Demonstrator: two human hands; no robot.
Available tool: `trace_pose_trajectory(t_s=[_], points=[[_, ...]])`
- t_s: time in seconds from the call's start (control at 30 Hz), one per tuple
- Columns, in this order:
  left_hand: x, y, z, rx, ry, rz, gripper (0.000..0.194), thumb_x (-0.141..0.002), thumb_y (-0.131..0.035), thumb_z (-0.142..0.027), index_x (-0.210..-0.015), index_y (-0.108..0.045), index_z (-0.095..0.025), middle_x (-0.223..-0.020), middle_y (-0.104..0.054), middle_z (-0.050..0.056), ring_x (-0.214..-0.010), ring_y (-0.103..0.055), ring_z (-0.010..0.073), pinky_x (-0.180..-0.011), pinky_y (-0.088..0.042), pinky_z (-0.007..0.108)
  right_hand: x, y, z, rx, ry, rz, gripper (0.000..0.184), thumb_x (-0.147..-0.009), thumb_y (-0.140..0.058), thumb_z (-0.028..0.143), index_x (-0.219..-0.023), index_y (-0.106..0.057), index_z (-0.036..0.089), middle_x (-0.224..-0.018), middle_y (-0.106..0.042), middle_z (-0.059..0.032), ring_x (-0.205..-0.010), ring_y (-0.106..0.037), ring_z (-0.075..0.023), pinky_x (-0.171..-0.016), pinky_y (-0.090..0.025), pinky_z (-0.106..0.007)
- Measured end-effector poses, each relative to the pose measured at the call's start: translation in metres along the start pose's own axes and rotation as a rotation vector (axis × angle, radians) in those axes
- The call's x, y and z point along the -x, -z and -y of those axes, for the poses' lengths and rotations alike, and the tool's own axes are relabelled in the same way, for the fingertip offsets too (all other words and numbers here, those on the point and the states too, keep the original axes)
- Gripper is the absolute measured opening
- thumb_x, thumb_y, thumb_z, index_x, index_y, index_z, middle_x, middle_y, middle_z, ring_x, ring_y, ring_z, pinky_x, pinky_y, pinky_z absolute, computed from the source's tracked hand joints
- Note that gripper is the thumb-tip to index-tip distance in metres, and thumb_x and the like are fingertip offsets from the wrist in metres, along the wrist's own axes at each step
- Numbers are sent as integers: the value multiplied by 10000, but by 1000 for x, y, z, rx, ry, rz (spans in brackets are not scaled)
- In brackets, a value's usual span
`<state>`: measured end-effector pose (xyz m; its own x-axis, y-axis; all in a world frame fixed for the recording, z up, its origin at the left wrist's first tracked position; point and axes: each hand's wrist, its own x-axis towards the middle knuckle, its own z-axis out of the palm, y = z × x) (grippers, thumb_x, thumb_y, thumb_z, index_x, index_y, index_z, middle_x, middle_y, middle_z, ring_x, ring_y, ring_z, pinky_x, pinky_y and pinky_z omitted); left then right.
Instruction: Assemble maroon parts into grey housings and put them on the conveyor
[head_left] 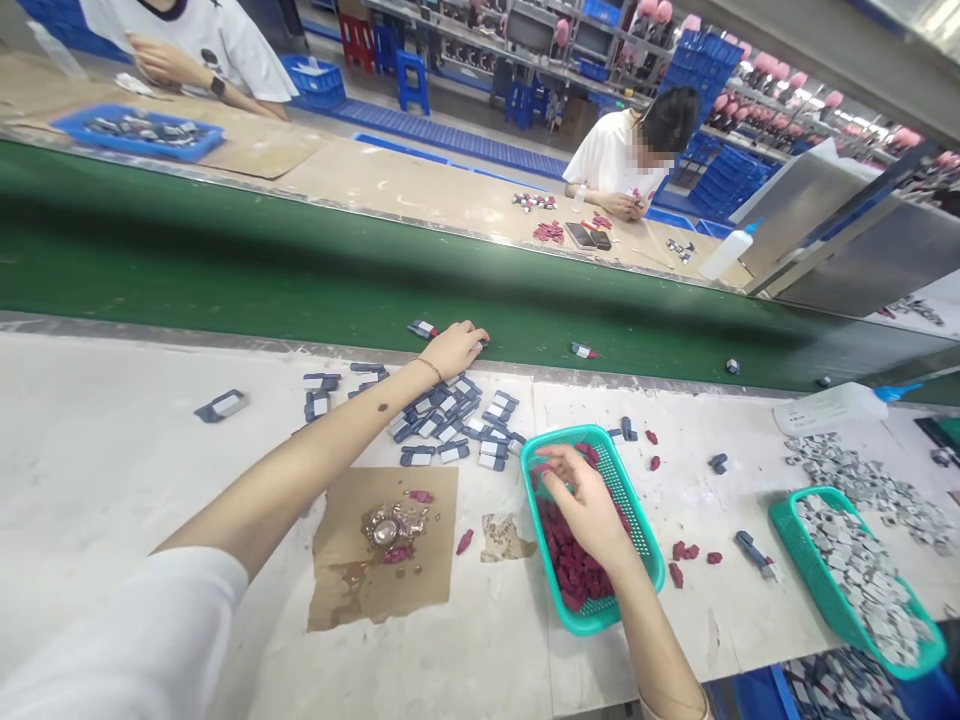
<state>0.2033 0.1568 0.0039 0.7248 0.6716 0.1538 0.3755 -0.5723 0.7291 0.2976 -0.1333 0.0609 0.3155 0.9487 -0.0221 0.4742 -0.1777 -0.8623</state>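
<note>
My left hand (456,348) reaches to the near edge of the green belt, its fingers closed on a small dark blue-and-white plastic piece that is mostly hidden. Below that arm lies a loose pile of similar blue-and-white plastic pieces (452,452). My right hand (583,497) is over a teal basket (645,515), with fingers bent and apart and nothing visible between them. Dark red plastic parts (574,570) fill the basket. Left of it, a cardboard sheet (427,590) bears a wet, shiny puddle with a round item in it and a few red parts.
A green conveyor belt (225,260) runs across, carrying a few assembled pieces (581,350). To the right are a teal basket of light grey parts (862,570), more grey parts spread behind it, and a lying white bottle (829,408). Two people sit beyond the belt.
</note>
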Motion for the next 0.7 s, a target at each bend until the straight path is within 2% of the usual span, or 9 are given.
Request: trace_pose_trajectory(t_s=[0.07,0.13,0.2,0.27,0.37,0.5,0.6,0.7], points=[[5,2,-5,111,47,-40,225,-789,-514,-139,-968,-651,-152,-1005,-639,111,-1046,-575,291,-1026,-381,480,9,-13,9,-145,-18,-40,144,-902,-504,254,-999,-595,201,-815,-613,-11,-746,-586,-157,-680,-474,-267],[18,8,-9,237,115,-77,273,-849,-453,-147,-1069,-613,-133,-988,-652,111,-942,-622,251,-947,-459,453,15,-30,19,-257,-50,-31,143,-907,-515,311,-925,-602,199,-734,-582,7,-671,-559,-139,-613,-452,-239],[41,19,-10,371,196,-92,312,-895,-378,-155,-1128,-580,-106,-922,-675,109,-802,-657,207,-819,-531,398,17,-50,29,-331,-88,13,186,-911,-514,350,-869,-606,194,-665,-566,20,-601,-540,-128,-557,-434,-226],[72,33,-10,481,264,-93,304,-906,-375,-173,-1102,-593,-90,-839,-695,102,-710,-669,181,-723,-557,344,15,-71,38,-330,-98,74,194,-904,-517,349,-874,-622,189,-670,-599,11,-598,-561,-135,-555,-446,-233],[128,57,-10,676,382,-113,233,-848,-556,-243,-1028,-628,-111,-823,-722,93,-721,-683,182,-704,-560,313,8,-102,45,-202,-10,188,145,-883,-519,261,-916,-636,183,-782,-669,-25,-690,-622,-158,-641,-492,-259],[195,79,-12,953,598,-189,359,-661,-804,-331,-942,-663,-156,-851,-743,67,-789,-675,193,-723,-532,282,-1,-133,42,0,194,277,113,-872,-492,149,-914,-589,189,-806,-662,-34,-721,-637,-167,-687,-516,-269],[225,82,-13,1022,672,-221,371,-595,-858,-350,-864,-691,-157,-824,-746,61,-815,-663,185,-721,-511,243,-6,-144,34,211,367,299,123,-901,-471,120,-876,-566,193,-775,-642,-40,-736,-626,-187,-747,-526,-307],[239,76,-13,1165,733,-259,358,-561,-887,-310,-821,-688,-167,-789,-730,35,-810,-663,169,-692,-518,218,-8,-149,29,447,503,310,179,-912,-444,80,-842,-560,198,-761,-628,-45,-754,-613,-200,-807,-519,-334]])
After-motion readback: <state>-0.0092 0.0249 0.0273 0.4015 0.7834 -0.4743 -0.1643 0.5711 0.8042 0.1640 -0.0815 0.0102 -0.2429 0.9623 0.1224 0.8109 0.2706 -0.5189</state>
